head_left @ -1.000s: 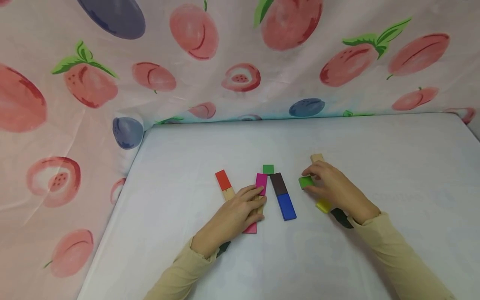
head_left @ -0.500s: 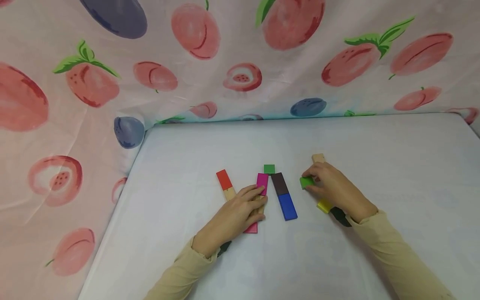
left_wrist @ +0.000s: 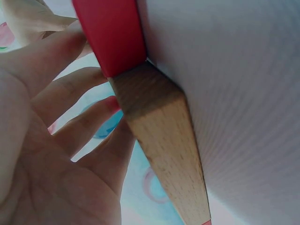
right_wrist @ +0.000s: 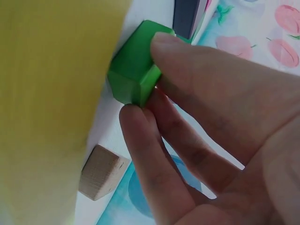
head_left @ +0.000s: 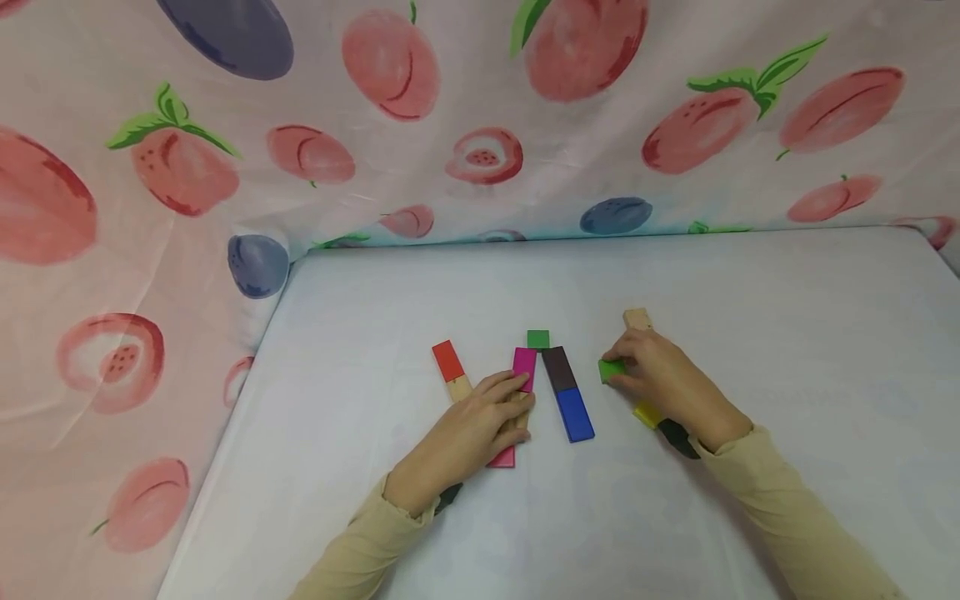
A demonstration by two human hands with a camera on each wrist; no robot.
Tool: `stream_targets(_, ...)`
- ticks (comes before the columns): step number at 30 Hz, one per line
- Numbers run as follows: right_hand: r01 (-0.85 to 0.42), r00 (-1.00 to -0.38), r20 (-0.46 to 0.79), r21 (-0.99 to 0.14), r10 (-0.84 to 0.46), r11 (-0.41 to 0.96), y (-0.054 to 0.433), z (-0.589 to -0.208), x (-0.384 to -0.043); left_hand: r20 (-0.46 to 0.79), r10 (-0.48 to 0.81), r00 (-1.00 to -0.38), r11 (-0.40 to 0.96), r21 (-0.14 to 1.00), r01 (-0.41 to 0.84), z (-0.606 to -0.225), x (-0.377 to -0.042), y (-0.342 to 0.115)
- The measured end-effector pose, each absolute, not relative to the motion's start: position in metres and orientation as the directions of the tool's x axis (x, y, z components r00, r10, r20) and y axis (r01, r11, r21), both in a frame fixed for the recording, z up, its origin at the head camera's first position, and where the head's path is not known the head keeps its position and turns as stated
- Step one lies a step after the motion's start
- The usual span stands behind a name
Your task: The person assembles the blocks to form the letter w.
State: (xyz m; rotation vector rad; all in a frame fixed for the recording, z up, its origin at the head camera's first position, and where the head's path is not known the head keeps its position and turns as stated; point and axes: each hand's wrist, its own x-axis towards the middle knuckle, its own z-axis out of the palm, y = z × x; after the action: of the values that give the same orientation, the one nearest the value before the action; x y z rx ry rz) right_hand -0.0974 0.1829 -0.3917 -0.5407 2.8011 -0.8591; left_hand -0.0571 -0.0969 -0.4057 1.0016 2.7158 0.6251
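Observation:
My right hand (head_left: 663, 379) pinches a light green block (head_left: 611, 371) between thumb and fingers on the white table. In the right wrist view the thumb lies against the top of the green block (right_wrist: 133, 58). My left hand (head_left: 465, 433) rests over a row of blocks, its fingers fairly straight and touching them. From that row a magenta block (head_left: 524, 360), part of a plain wooden block (head_left: 522, 410) and a pinkish-red block (head_left: 502, 458) show. The left wrist view has a wooden block (left_wrist: 164, 150) end to end with a red one (left_wrist: 115, 35).
Left of the row, an orange-red block (head_left: 447, 360) meets another wooden block (head_left: 458, 388). A dark brown block (head_left: 557, 367) and a blue block (head_left: 575, 415) form a slanted line, with a green block (head_left: 537, 339) above. A yellow block (head_left: 647, 414) lies beneath my right wrist.
My right hand has shifted slightly, and the light green block has turned a little in its grip. The left hand stays in place over its row.

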Motion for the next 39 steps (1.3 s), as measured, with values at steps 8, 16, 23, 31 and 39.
stream_targets(8, -0.289, -0.917, -0.057, -0.587, -0.395, 0.756, 0.18, -0.39, -0.091, -0.014, 0.655, -0.755, 0.682, 0.442, 0.583, -0.406, -0.057, -0.097)
stream_targets(16, -0.29, -0.907, -0.094, -0.568, -0.411, 0.77, 0.179, -0.387, -0.086, -0.006, 0.659, -0.752, 0.675, 0.444, 0.588, -0.406, -0.057, -0.097)
stream_targets(23, -0.305, -0.907, -0.074, -0.565, -0.415, 0.767, 0.178, -0.386, -0.079, -0.007, 0.66, -0.751, 0.676, 0.441, 0.59, -0.405, -0.057, -0.097)
stream_targets(31, -0.338, -0.894, -0.061, -0.561, -0.445, 0.756, 0.178, -0.385, -0.073, -0.011, 0.659, -0.752, 0.676, 0.447, 0.586, -0.405, -0.058, -0.096)
stream_targets(39, -0.342, -0.882, -0.083, -0.564, -0.463, 0.752, 0.177, -0.385, -0.07, -0.005, 0.657, -0.753, 0.679, 0.439, 0.589, -0.406, -0.057, -0.096)
